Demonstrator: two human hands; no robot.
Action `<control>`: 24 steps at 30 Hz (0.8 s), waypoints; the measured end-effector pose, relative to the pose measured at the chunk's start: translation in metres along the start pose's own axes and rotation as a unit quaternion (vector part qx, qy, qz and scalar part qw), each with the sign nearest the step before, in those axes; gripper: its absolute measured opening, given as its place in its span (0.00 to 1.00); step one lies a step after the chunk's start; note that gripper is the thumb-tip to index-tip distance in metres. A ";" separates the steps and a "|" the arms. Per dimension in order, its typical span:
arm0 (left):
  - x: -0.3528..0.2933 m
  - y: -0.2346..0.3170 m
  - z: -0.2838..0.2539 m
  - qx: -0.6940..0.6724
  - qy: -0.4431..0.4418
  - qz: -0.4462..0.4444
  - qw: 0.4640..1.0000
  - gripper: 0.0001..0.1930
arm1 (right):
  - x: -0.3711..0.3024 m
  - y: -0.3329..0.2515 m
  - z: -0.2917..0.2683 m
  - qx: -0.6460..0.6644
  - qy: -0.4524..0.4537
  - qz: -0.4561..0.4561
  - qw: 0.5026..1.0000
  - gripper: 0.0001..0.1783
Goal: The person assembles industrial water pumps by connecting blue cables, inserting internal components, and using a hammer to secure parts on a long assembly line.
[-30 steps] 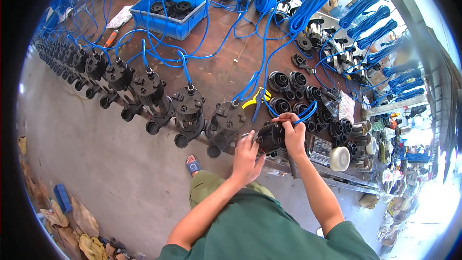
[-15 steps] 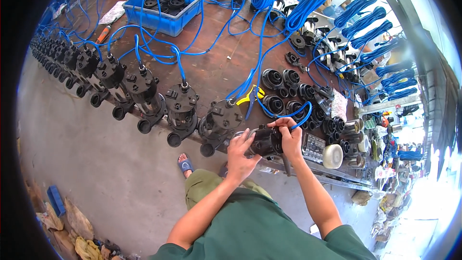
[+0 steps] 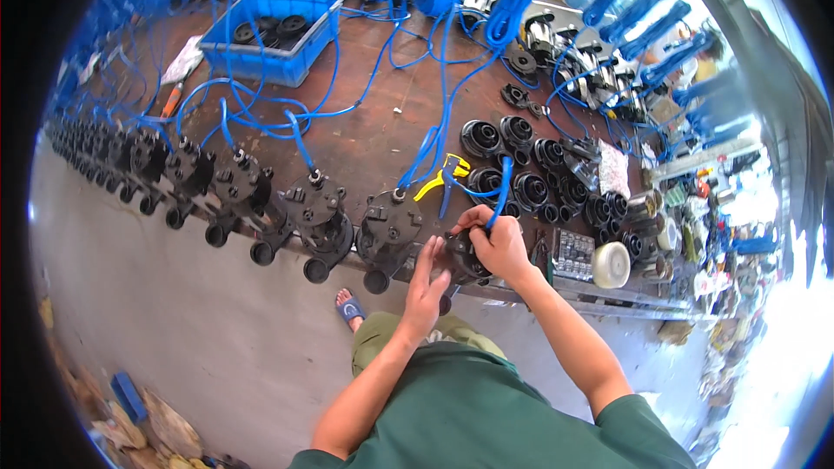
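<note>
- Head view: the black pump body (image 3: pixel 465 256) sits at the near edge of the table (image 3: pixel 382 135), last in a row of like units; the next black unit (image 3: pixel 388 227) stands just beside it at nine o'clock.
- The right hand (image 3: pixel 497 243) is clenched over the top of the pump body, fingers pinching where the blue hose (image 3: pixel 502 193) comes down into it from twelve o'clock.
- The left hand (image 3: pixel 426 288) is released, fingers spread, its tips touching the body's side at about eight o'clock; it steadies and grips nothing.
- To do this step well, I judge the left hand should brace the housing firmly so it cannot turn while the right seats the hose straight down, not at a slant.
- The hose fitting itself is hidden under the right fingers, so how far it is seated cannot be told.
- Yellow-handled pliers (image 3: pixel 439 175) lie near at eleven o'clock, within reach if the push needs more grip.
- Loose black caps (image 3: pixel 521 165) crowd the table at one o'clock; keep the hose clear of them.
</note>
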State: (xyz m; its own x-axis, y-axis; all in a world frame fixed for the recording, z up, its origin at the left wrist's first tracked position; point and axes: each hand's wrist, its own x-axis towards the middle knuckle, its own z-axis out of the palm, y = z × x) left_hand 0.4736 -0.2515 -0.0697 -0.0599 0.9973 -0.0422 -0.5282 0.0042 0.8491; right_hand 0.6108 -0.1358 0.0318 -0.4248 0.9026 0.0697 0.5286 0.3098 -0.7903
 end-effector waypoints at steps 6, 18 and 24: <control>0.048 0.023 0.022 0.166 -0.032 -0.022 0.985 0.35 | 0.007 0.008 -0.005 0.023 -0.039 -0.066 0.997 0.07; 0.048 0.022 0.044 0.185 0.049 -0.011 0.981 0.24 | -0.107 0.214 -0.003 -0.372 0.141 0.263 0.879 0.31; 0.061 0.035 0.039 0.283 -0.015 -0.006 0.959 0.27 | -0.118 0.229 0.009 -0.345 0.017 0.246 0.906 0.32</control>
State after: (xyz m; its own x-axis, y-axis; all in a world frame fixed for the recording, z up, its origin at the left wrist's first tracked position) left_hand 0.4839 -0.1881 -0.0219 -0.0285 0.9985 -0.0466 0.0168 0.0471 0.9987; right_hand 0.7752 -0.1745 -0.1626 0.0039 0.9871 -0.1602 0.9861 -0.0304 -0.1635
